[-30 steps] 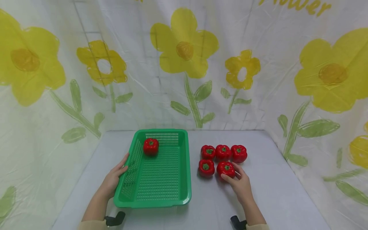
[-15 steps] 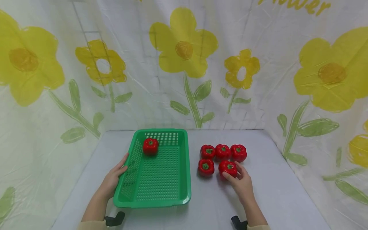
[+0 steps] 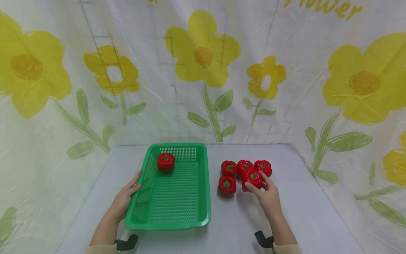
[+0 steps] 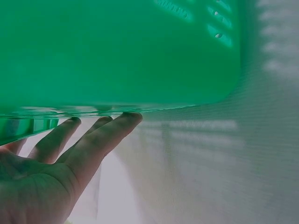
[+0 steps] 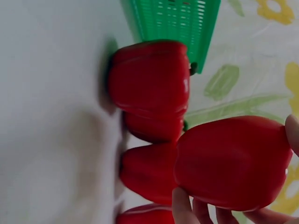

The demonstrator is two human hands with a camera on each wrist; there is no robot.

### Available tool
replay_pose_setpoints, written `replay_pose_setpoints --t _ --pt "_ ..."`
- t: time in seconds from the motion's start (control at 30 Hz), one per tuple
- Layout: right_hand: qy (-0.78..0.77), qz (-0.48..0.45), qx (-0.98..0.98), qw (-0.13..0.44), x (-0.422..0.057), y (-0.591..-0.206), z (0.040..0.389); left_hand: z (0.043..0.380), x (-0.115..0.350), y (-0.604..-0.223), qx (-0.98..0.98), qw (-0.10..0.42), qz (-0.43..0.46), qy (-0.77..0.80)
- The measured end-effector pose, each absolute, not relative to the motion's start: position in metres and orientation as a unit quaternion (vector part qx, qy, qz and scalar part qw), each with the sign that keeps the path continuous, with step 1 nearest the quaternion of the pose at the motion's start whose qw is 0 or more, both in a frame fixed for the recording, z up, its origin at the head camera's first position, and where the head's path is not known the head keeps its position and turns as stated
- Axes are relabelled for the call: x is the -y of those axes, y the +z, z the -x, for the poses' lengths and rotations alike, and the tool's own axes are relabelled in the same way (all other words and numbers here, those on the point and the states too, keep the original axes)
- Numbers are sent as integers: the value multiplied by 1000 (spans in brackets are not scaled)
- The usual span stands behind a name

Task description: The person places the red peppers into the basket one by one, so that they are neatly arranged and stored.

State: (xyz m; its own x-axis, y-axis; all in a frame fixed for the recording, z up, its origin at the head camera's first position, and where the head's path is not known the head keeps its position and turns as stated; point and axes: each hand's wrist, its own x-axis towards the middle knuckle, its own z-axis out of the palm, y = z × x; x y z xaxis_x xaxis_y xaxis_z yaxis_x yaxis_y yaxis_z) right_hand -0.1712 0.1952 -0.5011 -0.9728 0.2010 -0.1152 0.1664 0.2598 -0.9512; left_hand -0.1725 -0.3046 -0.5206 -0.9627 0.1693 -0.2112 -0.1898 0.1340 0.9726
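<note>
My right hand (image 3: 269, 197) holds a red bell pepper (image 3: 252, 180) between thumb and fingers. In the right wrist view that held pepper (image 5: 233, 163) is off the table, with other peppers behind it. Beside it stands a front-row bell pepper (image 3: 227, 185); farther back are three more, including a left one (image 3: 228, 168) and a right one (image 3: 263, 168). My left hand (image 3: 123, 201) touches the left side of a green plastic basket (image 3: 208, 203) with extended fingers (image 4: 100, 140). One red bell pepper (image 3: 166, 162) sits in the basket's back left corner.
A white table (image 3: 304, 208) carries everything. Behind and at both sides hangs a white curtain (image 3: 152, 116) printed with yellow flowers. Black straps with a dark mount (image 3: 127, 242) sit on both wrists.
My right hand has lifted the front right pepper off the table and moved it slightly away from me, partly covering the back row. The left hand and basket have stayed put.
</note>
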Motion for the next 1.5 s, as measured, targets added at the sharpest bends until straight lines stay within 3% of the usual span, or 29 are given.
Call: replay_pose_setpoints --t 0.63,1.5 --pt "639 96 762 47 -165 -477 184 174 304 -523 -741 133 16 658" --pt "637 83 766 -12 -113 -447 218 171 303 -520 -746 131 22 653"
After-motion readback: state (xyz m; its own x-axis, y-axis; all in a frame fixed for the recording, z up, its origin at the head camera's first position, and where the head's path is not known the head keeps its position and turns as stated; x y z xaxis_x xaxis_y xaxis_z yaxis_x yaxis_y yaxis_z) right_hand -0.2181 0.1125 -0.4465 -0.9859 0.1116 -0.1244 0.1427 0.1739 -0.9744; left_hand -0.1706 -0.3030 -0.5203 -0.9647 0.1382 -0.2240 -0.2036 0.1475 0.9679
